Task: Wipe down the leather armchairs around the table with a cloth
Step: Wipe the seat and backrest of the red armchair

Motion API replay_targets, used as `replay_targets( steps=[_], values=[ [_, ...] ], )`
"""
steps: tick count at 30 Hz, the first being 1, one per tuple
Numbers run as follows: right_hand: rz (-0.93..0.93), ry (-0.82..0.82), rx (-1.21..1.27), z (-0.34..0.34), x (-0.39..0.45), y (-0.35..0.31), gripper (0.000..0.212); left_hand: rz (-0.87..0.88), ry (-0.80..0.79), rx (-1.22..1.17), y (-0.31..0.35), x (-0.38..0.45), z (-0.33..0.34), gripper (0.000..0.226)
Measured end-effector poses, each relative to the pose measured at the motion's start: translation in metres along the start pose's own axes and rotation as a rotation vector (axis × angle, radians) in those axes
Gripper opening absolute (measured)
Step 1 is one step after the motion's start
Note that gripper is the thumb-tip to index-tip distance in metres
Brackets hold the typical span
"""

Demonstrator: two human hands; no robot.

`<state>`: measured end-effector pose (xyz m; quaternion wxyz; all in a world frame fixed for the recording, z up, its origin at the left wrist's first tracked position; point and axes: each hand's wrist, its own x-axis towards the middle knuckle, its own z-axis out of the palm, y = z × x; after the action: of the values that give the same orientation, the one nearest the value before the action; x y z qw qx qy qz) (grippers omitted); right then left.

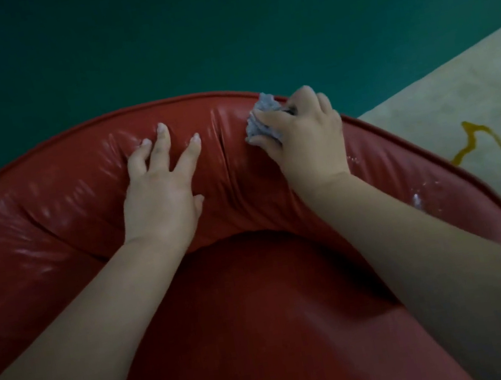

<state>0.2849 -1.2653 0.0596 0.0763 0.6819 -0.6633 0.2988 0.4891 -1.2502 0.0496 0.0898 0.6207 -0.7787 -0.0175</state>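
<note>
Fingers (pixel 267 118) grip crumpled grey cloth (pixel 259 119) on glossy red armchair (pixel 49 215).

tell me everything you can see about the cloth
The cloth is a small, pale grey-blue rag, bunched into a crumpled wad, with a soft, nubby look. The right hand grips it, fingers curled over it, so only its left and upper parts show. It is pressed against the inner face of the red leather armchair backrest, just below the piped top edge and right of a vertical crease. The left hand does not touch it.
</note>
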Motion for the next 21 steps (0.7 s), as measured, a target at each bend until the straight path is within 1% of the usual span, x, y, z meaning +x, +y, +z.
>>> replay_targets(
  steps=[2,5,7,8,10,12,14,18,21],
  values=[
    [0.033,0.006,-0.012,-0.007,-0.029,0.008,0.025,0.003,0.005,0.001,0.0,0.0,0.0,0.087],
    [0.034,-0.022,0.039,-0.021,-0.06,0.014,0.02,-0.008,0.0,-0.009,0.001,-0.001,0.0,0.086],
    [0.024,-0.022,0.069,-0.023,-0.048,0.014,0.019,-0.009,0.0,-0.012,0.002,-0.001,-0.001,0.085],
    [0.011,0.003,0.075,-0.02,-0.034,0.013,0.02,-0.012,0.001,-0.01,0.003,-0.001,0.0,0.085],
    [-0.004,0.046,0.059,-0.011,-0.004,0.009,0.022,-0.012,0.01,-0.005,0.003,-0.001,0.0,0.086],
    [0.02,0.038,0.031,-0.003,0.007,0.009,0.025,-0.011,0.016,-0.002,0.004,-0.002,0.001,0.086],
    [0.054,0.045,-0.006,-0.005,-0.01,0.014,0.025,-0.015,0.016,-0.005,0.003,-0.003,0.001,0.087],
    [0.059,0.022,-0.061,-0.026,-0.084,0.025,0.014,-0.015,0.019,-0.042,0.002,-0.004,-0.001,0.087],
    [0.038,-0.029,-0.077,-0.034,-0.094,0.029,0.014,-0.026,-0.007,-0.062,0.003,0.0,-0.004,0.086]
  ],
)
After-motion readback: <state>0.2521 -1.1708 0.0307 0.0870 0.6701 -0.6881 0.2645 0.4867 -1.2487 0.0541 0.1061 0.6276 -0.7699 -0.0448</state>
